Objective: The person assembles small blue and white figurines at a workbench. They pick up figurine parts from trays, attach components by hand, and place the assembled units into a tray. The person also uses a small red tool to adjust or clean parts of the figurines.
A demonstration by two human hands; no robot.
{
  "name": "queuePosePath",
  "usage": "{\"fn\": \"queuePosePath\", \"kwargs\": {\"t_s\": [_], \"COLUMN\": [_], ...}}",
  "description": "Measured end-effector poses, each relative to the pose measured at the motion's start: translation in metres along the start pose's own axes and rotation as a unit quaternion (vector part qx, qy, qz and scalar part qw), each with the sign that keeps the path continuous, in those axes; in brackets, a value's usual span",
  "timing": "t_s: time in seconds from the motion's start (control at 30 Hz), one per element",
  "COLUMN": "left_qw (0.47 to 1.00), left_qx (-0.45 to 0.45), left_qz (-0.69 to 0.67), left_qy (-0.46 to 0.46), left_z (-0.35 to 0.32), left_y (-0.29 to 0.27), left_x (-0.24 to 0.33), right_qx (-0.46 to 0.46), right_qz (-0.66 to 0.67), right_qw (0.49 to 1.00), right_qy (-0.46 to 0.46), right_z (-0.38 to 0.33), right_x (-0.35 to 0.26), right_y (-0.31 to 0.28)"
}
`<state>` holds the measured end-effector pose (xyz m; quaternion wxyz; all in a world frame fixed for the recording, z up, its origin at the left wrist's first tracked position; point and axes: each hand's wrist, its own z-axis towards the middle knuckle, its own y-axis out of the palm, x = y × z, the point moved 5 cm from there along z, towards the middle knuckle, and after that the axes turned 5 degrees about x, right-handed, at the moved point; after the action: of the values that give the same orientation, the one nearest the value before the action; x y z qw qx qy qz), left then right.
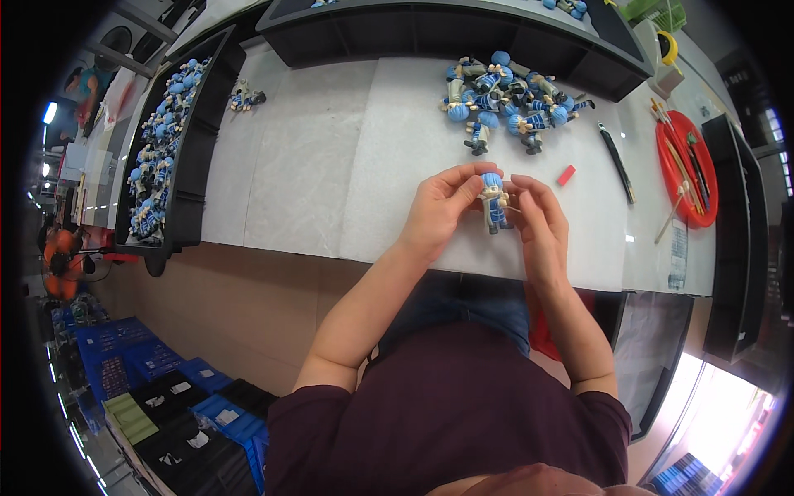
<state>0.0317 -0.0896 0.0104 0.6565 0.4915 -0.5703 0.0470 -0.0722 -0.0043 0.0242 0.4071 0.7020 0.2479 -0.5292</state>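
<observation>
A small figurine (495, 210) with blue hair and blue-and-white clothes is held upright between my hands, over the near part of the white-covered table. My left hand (437, 208) is closed on it, thumb and forefinger pinching its head and left side. On the other side, the curled fingers of my right hand (542, 227) close in at the figurine's arm. A thin pale line shows by the right fingers, too fine to make out. Beyond my hands lies a heap of similar figurines (496, 87), and a small red block (566, 174) is to the right.
A black tray (184, 165) full of figurines stands at the left, with a few loose figurines (245, 97) beside it. Another dark tray (447, 48) spans the back. To the right are a black pen-like tool (616, 163) and a red dish (668, 157) holding brushes.
</observation>
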Motion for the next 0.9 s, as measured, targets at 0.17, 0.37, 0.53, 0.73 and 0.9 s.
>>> {"fn": "queuePosePath", "kwargs": {"t_s": [0.17,0.37,0.53,0.73,0.9], "left_qw": [1.000,1.000,1.000,1.000,1.000], "left_qx": [0.011,0.007,0.014,0.018,0.023], "left_qz": [-0.020,-0.010,-0.005,-0.006,-0.012], "left_qy": [0.007,0.011,0.014,0.005,0.006], "left_z": [0.001,0.000,0.001,0.001,0.001], "left_y": [-0.002,-0.001,-0.001,-0.001,-0.002], "left_x": [0.000,0.001,-0.001,-0.001,-0.001], "right_qx": [-0.021,-0.030,-0.030,-0.028,-0.036], "right_qz": [-0.089,-0.102,-0.102,-0.084,-0.076], "right_qw": [0.993,0.988,0.987,0.990,0.990], "right_qy": [-0.078,-0.110,-0.119,-0.110,-0.111], "right_z": [-0.014,-0.014,-0.014,-0.015,-0.015], "right_x": [0.004,0.004,0.005,0.007,0.007], "right_y": [0.000,0.001,0.001,0.000,0.001]}}
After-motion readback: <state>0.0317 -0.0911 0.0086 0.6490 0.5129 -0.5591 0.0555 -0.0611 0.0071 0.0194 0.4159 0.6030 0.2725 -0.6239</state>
